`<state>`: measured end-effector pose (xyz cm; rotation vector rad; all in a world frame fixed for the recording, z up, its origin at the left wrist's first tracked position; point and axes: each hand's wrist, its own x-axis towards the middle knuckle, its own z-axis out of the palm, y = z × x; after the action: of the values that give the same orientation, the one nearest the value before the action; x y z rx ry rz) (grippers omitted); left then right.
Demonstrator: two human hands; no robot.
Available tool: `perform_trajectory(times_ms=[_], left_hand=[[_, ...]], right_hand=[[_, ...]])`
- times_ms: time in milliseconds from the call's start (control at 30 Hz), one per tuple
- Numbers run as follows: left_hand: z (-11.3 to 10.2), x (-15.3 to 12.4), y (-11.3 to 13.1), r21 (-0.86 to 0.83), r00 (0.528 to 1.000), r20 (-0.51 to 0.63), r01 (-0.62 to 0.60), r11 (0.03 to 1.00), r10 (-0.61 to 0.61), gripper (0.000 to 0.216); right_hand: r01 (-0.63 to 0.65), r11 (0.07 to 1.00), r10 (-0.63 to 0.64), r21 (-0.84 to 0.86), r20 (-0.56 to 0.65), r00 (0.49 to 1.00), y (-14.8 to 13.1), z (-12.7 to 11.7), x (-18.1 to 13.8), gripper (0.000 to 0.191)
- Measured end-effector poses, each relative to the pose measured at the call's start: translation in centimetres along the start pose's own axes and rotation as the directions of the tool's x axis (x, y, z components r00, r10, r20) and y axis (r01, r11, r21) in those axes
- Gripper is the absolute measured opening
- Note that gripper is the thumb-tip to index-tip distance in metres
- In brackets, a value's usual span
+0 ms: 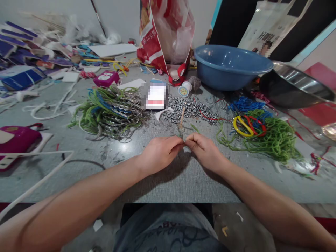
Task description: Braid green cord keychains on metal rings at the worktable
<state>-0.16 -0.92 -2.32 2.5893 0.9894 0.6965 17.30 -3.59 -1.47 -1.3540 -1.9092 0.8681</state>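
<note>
My left hand (163,152) and my right hand (206,149) meet near the table's front edge, fingertips pinched together and almost touching. What they pinch is too small and too hidden to make out. Just beyond the fingertips, a thin wooden stick (182,116) points away from me, with a small, unclear dark bit at its near end. A short green cord end (195,128) lies close to my right fingers. Many small silvery metal beads or nuts (189,108) are spread behind the stick.
Left lies a bundle of green, blue and grey cords (112,112); right are green cords (275,138) and yellow-and-red-handled scissors (243,126). Behind stand a thread spool (183,89), a red bag (151,45), a blue basin (228,75) and a metal bowl (288,87). A white cable (34,187) crosses the left.
</note>
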Motion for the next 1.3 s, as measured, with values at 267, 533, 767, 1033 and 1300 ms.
perform_trajectory(times_ms=[267,533,767,1033,1300], left_hand=[[-0.4,0.0,-0.3,0.060,0.995,-0.017,-0.099,0.993,0.100,0.028],[-0.8,0.2,-0.5,0.070,0.992,0.095,-0.090,0.993,0.083,0.024],[-2.5,0.9,-0.6,0.196,0.938,0.345,-0.094,0.976,0.021,0.021],[-2.7,1.1,-0.5,0.307,0.897,0.439,-0.086,0.948,-0.061,0.023],[-2.5,1.0,-0.4,0.326,0.903,0.428,-0.109,0.939,-0.044,0.022]], right_hand=[[0.066,0.995,-0.067,-0.069,-0.014,0.998,0.2,-0.1,-0.2,0.012],[0.146,0.972,-0.152,-0.181,-0.020,0.988,0.2,0.0,-0.2,0.014],[0.166,0.928,-0.145,-0.334,0.086,0.986,0.5,-0.5,0.2,0.007],[0.168,0.843,-0.091,-0.511,0.173,0.981,0.9,-0.6,0.2,0.007],[0.177,0.826,-0.085,-0.536,0.191,0.978,0.9,-0.4,0.2,0.008]])
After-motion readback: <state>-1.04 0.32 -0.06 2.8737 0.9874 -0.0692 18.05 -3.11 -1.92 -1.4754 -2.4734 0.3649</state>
